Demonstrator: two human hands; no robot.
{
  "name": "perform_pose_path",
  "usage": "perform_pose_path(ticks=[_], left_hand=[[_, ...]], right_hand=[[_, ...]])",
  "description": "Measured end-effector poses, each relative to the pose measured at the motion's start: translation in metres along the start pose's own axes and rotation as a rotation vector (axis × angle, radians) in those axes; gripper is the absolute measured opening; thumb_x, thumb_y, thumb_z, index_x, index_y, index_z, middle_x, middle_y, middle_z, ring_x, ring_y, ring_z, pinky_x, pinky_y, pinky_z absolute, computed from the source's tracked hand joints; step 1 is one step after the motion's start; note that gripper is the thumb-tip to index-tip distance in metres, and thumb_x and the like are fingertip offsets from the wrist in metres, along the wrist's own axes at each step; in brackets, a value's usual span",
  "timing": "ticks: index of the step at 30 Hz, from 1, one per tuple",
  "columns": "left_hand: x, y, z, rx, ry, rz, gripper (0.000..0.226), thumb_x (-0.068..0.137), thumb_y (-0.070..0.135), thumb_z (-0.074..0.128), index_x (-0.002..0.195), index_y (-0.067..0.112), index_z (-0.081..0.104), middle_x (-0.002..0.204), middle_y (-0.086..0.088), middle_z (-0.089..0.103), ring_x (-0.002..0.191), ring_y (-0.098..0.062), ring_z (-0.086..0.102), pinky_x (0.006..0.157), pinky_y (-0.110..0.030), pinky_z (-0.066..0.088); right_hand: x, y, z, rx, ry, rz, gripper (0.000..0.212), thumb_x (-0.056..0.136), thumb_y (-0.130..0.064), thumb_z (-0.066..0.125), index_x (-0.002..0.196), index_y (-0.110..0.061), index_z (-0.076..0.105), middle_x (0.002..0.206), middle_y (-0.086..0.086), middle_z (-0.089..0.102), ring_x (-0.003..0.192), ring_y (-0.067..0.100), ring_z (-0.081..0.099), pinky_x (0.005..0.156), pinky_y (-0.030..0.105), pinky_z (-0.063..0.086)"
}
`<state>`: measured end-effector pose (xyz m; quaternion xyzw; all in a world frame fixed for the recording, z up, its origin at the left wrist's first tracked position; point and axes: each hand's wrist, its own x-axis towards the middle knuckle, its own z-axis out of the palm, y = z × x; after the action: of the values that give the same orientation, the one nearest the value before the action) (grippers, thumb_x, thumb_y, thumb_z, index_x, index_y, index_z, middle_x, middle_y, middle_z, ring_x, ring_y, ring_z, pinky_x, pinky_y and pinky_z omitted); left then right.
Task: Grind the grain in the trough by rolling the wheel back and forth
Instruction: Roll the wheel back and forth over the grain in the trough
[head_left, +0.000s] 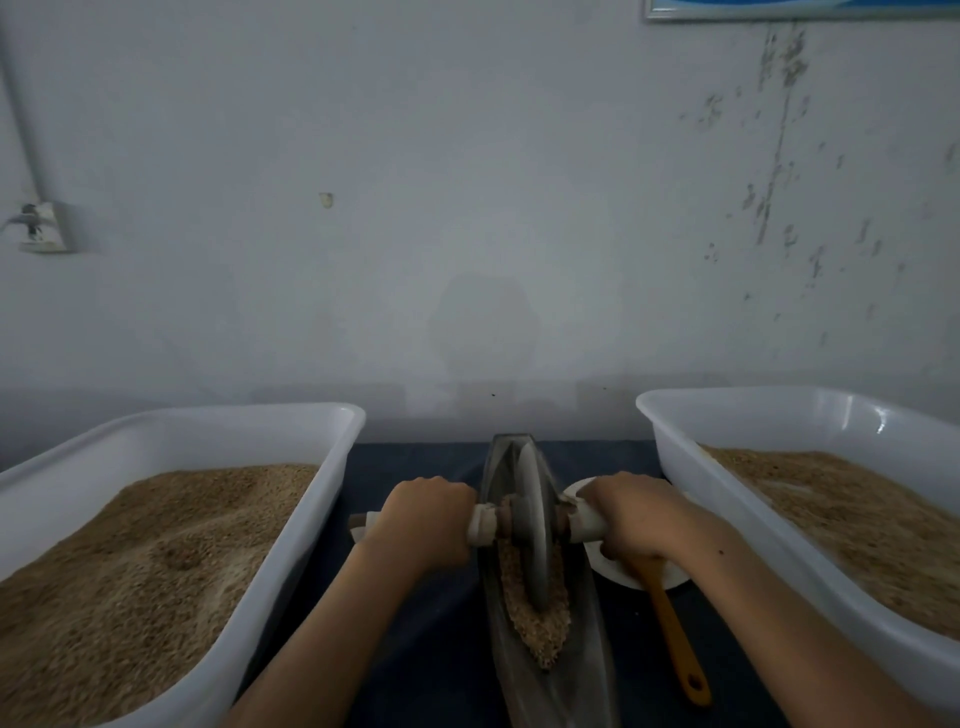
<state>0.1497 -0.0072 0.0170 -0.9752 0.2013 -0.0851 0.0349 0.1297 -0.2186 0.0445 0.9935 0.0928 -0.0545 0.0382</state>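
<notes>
Two grain-filled tubs, left (332, 467) and right (670, 457), flanking trough (550, 691); both hands' fingers (441, 491) clamped on wheel (535, 519) handles.

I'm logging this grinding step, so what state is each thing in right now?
left hand: grips the left handle
right hand: grips the right handle
wheel: upright in the trough
trough: holds grain at the near end
left tub: filled with grain
right tub: partly filled
orange spoon: lies on the cloth, bowl end hidden
</notes>
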Motion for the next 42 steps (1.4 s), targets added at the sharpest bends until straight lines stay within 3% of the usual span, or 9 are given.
perform_pose_path(ticks=[5, 10, 14, 20, 24, 28, 34, 37, 42], left_hand=[[0.001, -0.001, 0.001, -0.014, -0.039, 0.007, 0.012, 0.086, 0.026, 0.059, 0.097, 0.022, 0.055, 0.093, 0.004, 0.062, 0.077, -0.009, 0.052, 0.070, -0.025, 0.039], [0.001, -0.001, 0.005, 0.001, 0.103, -0.025, 0.013, 0.088, 0.031, 0.055, 0.086, 0.027, 0.043, 0.079, 0.009, 0.050, 0.068, -0.008, 0.045, 0.064, -0.025, 0.032], [0.000, 0.001, 0.009, 0.014, 0.206, -0.059, 0.010, 0.089, 0.033, 0.053, 0.092, 0.027, 0.046, 0.085, 0.006, 0.058, 0.070, -0.011, 0.046, 0.065, -0.027, 0.034], [-0.001, 0.001, 0.006, -0.003, 0.151, -0.039, 0.011, 0.088, 0.031, 0.055, 0.094, 0.024, 0.051, 0.087, 0.006, 0.059, 0.072, -0.010, 0.048, 0.067, -0.026, 0.034], [0.001, 0.000, 0.005, 0.002, 0.083, -0.021, 0.013, 0.086, 0.029, 0.058, 0.097, 0.023, 0.053, 0.092, 0.005, 0.061, 0.073, -0.010, 0.047, 0.068, -0.026, 0.035], [0.003, -0.003, 0.003, -0.017, -0.031, 0.008, 0.014, 0.085, 0.029, 0.059, 0.097, 0.023, 0.056, 0.091, 0.004, 0.062, 0.075, -0.009, 0.052, 0.068, -0.025, 0.037], [0.002, -0.003, 0.004, -0.007, 0.031, -0.015, 0.010, 0.086, 0.030, 0.057, 0.088, 0.026, 0.049, 0.083, 0.008, 0.056, 0.073, -0.009, 0.052, 0.067, -0.025, 0.037], [0.002, 0.001, 0.006, 0.021, 0.128, -0.049, 0.010, 0.089, 0.032, 0.054, 0.093, 0.025, 0.047, 0.082, 0.007, 0.053, 0.072, -0.011, 0.048, 0.067, -0.027, 0.036], [-0.001, 0.004, 0.008, 0.042, 0.215, -0.081, 0.012, 0.090, 0.032, 0.052, 0.098, 0.024, 0.047, 0.088, 0.005, 0.059, 0.070, -0.012, 0.046, 0.066, -0.028, 0.034]], right_hand=[[0.001, -0.002, -0.003, -0.002, -0.061, 0.006, 0.041, 0.089, -0.015, 0.061, 0.130, -0.019, 0.053, 0.120, 0.006, 0.061, 0.107, 0.021, 0.059, 0.088, 0.031, 0.046], [0.005, -0.001, 0.013, 0.018, 0.216, -0.003, 0.025, 0.089, -0.012, 0.054, 0.111, -0.022, 0.056, 0.113, 0.002, 0.064, 0.104, 0.022, 0.060, 0.087, 0.033, 0.046], [0.009, 0.000, 0.022, 0.027, 0.383, -0.015, 0.017, 0.089, -0.013, 0.051, 0.102, -0.025, 0.052, 0.104, -0.003, 0.065, 0.101, 0.020, 0.060, 0.081, 0.031, 0.037], [0.008, 0.000, 0.018, 0.024, 0.268, -0.005, 0.013, 0.089, -0.015, 0.054, 0.099, -0.024, 0.056, 0.107, -0.001, 0.065, 0.100, 0.020, 0.061, 0.080, 0.030, 0.042], [0.005, 0.002, 0.009, 0.029, 0.120, -0.004, 0.030, 0.087, -0.017, 0.060, 0.117, -0.020, 0.058, 0.114, 0.003, 0.063, 0.102, 0.020, 0.060, 0.087, 0.032, 0.048], [0.003, 0.003, 0.004, 0.040, 0.018, -0.009, 0.033, 0.086, -0.016, 0.063, 0.119, -0.019, 0.058, 0.110, 0.003, 0.063, 0.093, 0.016, 0.059, 0.077, 0.027, 0.044], [0.008, 0.002, 0.014, 0.003, 0.152, -0.009, 0.025, 0.089, -0.015, 0.056, 0.113, -0.021, 0.059, 0.111, 0.003, 0.064, 0.100, 0.021, 0.061, 0.078, 0.030, 0.044], [0.011, 0.001, 0.018, 0.010, 0.253, 0.001, 0.014, 0.091, -0.017, 0.053, 0.103, -0.024, 0.056, 0.108, 0.001, 0.064, 0.099, 0.022, 0.061, 0.074, 0.030, 0.040], [0.008, 0.000, 0.018, 0.024, 0.302, -0.004, 0.014, 0.091, -0.016, 0.052, 0.102, -0.023, 0.054, 0.105, 0.000, 0.064, 0.098, 0.022, 0.061, 0.074, 0.030, 0.039]])
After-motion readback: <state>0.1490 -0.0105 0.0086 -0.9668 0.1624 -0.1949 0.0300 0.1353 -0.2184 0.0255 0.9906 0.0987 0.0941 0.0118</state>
